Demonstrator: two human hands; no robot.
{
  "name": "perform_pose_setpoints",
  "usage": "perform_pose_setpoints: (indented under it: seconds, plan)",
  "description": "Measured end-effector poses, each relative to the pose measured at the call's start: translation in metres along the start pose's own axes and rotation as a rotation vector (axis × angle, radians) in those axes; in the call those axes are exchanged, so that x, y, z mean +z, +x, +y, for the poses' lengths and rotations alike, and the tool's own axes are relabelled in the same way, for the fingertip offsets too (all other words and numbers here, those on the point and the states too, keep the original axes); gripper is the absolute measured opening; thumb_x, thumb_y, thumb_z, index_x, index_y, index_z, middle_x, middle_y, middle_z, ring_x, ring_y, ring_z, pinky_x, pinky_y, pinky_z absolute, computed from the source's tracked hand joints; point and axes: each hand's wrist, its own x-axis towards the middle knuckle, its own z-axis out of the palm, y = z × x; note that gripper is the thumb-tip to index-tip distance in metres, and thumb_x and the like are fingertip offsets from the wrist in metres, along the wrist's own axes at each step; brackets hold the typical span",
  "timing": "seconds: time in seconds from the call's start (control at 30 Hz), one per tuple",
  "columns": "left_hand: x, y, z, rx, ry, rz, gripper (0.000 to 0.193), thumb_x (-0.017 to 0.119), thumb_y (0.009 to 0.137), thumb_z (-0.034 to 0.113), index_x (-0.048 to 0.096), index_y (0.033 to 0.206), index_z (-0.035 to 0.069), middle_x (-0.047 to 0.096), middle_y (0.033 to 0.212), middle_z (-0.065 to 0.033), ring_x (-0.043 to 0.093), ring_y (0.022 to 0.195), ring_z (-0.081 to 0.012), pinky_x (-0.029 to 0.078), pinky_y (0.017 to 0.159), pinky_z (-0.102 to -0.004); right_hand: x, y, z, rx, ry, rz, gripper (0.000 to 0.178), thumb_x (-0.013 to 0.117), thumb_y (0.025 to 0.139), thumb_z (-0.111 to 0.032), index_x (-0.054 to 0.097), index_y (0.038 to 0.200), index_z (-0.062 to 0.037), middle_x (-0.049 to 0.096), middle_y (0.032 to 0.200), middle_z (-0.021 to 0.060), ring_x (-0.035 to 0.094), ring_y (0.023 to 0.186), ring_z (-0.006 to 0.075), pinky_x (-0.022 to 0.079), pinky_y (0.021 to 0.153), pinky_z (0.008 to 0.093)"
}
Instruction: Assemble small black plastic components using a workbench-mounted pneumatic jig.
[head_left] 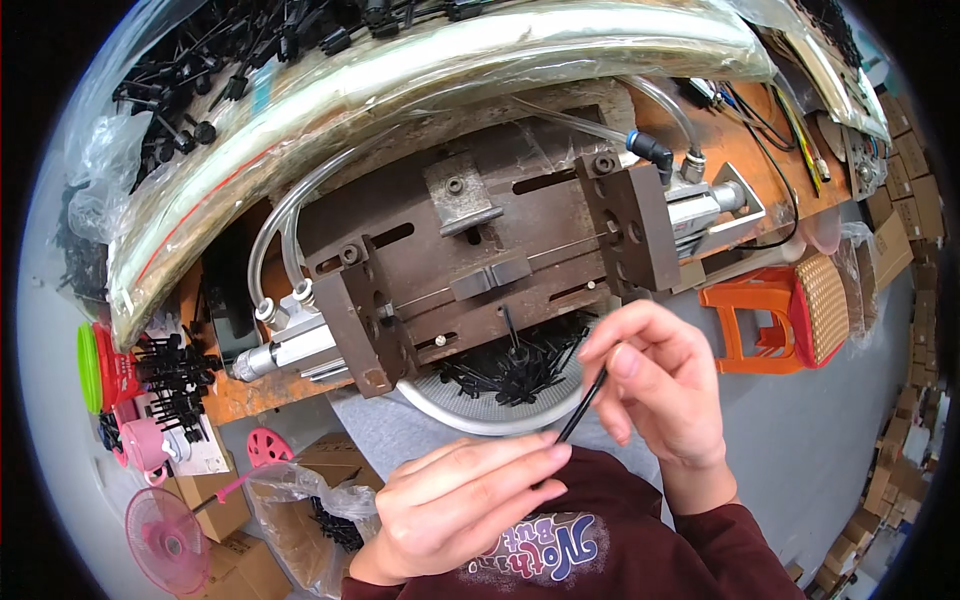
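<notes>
A thin black rod [582, 407] slants between my two hands, in front of my dark red sweatshirt. My left hand [465, 495] pinches its lower end between thumb and fingers. Around the upper end, the thumb and forefinger of my right hand [660, 375] are closed, and its other fingers curl loosely. Just beyond my hands, a white basket [490, 425] holds a heap of black plastic parts [515, 375]. Above it stands a brown metal fixture [480, 290] with a small dark block in its middle and an upright plate at each side.
Silver air cylinders [290, 345] with clear hoses flank the fixture on a wooden bench [250, 402]. Behind lies a plastic-wrapped roll [400, 75] with more black parts past it. An orange stool [745, 315] stands right; a pink fan [170, 535] and a plastic-lined carton [300, 500] stand left.
</notes>
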Motion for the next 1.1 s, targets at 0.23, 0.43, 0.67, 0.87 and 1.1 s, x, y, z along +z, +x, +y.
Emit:
perform_pose_setpoints:
  seconds: [0.23,0.43,0.67,0.87,1.1]
  plan:
    - [0.001,-0.009,-0.003,0.113,-0.092,-0.08,0.035,0.087,0.062,0.009,0.074,0.093,0.003,0.07,0.095,-0.0113,0.07,0.076,-0.0213,0.057,0.063,-0.0273,-0.008,0.002,0.007,-0.228,-0.063,0.083,0.015,0.056,0.098,-0.01,0.059,0.092,0.0031,0.065,0.077,0.0117,0.056,0.049,0.0094,0.044,0.046,0.0205]
    - [0.008,-0.004,0.0,0.197,0.103,-0.033,0.035,0.087,0.061,0.009,0.075,0.094,0.005,0.07,0.101,-0.01,0.071,0.083,-0.0218,0.059,0.07,-0.0279,0.002,-0.005,0.007,-0.122,-0.066,0.034,0.016,0.053,0.1,-0.011,0.056,0.094,0.0032,0.066,0.076,0.0139,0.062,0.051,0.0131,0.049,0.047,0.0219]
    - [0.015,-0.011,-0.005,0.23,0.084,-0.029,0.027,0.076,0.068,0.004,0.074,0.094,-0.001,0.069,0.111,-0.0149,0.07,0.088,-0.0189,0.059,0.069,-0.0262,0.003,-0.006,0.011,-0.114,0.01,-0.027,0.015,0.052,0.1,-0.011,0.056,0.096,0.0032,0.065,0.079,0.014,0.063,0.052,0.0139,0.049,0.047,0.022]
    - [0.017,-0.012,-0.005,0.223,0.087,-0.004,0.029,0.08,0.065,0.002,0.074,0.093,-0.002,0.069,0.111,-0.0148,0.07,0.087,-0.0185,0.06,0.069,-0.0262,0.004,-0.008,0.012,-0.136,-0.019,-0.037,0.014,0.052,0.1,-0.008,0.057,0.097,0.0042,0.066,0.079,0.013,0.063,0.053,0.0124,0.049,0.048,0.0215]
    - [0.014,-0.009,-0.001,0.182,0.087,-0.005,0.03,0.083,0.064,0.003,0.074,0.093,-0.001,0.069,0.11,-0.0138,0.071,0.084,-0.0188,0.06,0.071,-0.0268,0.007,-0.009,0.009,-0.163,-0.182,-0.079,0.022,0.052,0.1,-0.013,0.053,0.093,0.0084,0.064,0.078,0.0211,0.064,0.055,0.021,0.053,0.042,0.0275]
